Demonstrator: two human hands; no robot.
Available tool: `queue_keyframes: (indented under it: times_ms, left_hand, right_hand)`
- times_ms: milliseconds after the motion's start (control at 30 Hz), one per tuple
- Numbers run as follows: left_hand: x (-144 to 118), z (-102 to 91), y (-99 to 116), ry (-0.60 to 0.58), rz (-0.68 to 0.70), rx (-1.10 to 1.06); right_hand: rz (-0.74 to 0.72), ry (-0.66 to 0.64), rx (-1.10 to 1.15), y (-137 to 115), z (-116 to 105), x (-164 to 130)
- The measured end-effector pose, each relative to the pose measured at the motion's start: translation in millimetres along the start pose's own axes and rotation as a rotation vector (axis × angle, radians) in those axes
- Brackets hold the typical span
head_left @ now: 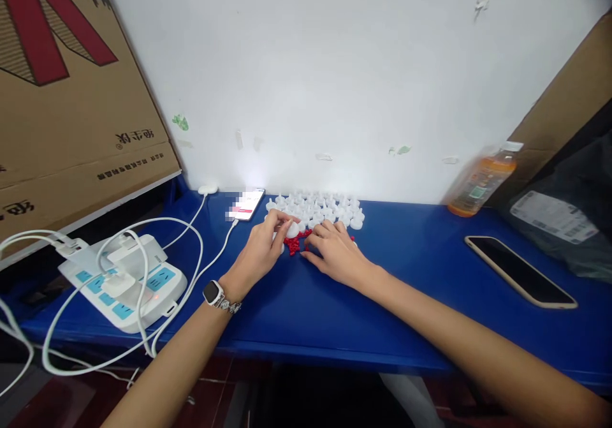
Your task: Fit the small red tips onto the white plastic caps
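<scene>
Blue bench [421,326] against a white wall: two hands work at a heap of small parts.

Left hand [261,249] pinches one white cap [292,229] in its fingertips, just above the red bits [292,244], close to the white caps [320,208] massed by the wall, all within easy reach. Right hand [337,252] lies flat, fingers loose on the red bits, gripping nothing visible. Bottle [480,182], capped, holds orange drink, well aside. Phone [521,270] lies face-up, right. Power strip [127,281] sits left.

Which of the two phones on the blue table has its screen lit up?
The phone by the wall with the white cable plugged in; the other phone at right is dark.
</scene>
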State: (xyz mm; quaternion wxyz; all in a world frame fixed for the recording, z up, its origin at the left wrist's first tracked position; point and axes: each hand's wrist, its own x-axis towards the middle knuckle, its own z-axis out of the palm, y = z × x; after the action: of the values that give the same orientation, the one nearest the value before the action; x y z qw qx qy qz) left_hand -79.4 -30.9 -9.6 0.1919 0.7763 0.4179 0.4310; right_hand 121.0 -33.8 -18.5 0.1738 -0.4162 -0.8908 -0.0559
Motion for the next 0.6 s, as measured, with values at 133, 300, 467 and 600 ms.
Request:
queue_keyframes:
  times_ms: [133, 300, 467, 600]
  left_hand:
    - [0, 2.4, 1, 0.000, -0.046, 0.028]
    - [-3, 8.2, 5, -0.152, -0.058, -0.022]
    - [-9, 19.4, 10, -0.279, -0.083, 0.031]
    - [-9, 25.7, 14, -0.336, -0.037, 0.011]
  right_hand:
    - [-0.025, -0.016, 0.023, 4, 6, 2]
    - [0.049, 0.142, 0.236, 11, 0, -2]
    - [0.293, 0.303, 0.715, 11, -8, -9]
    - [0.297, 0.283, 0.830, 6, -8, -13]
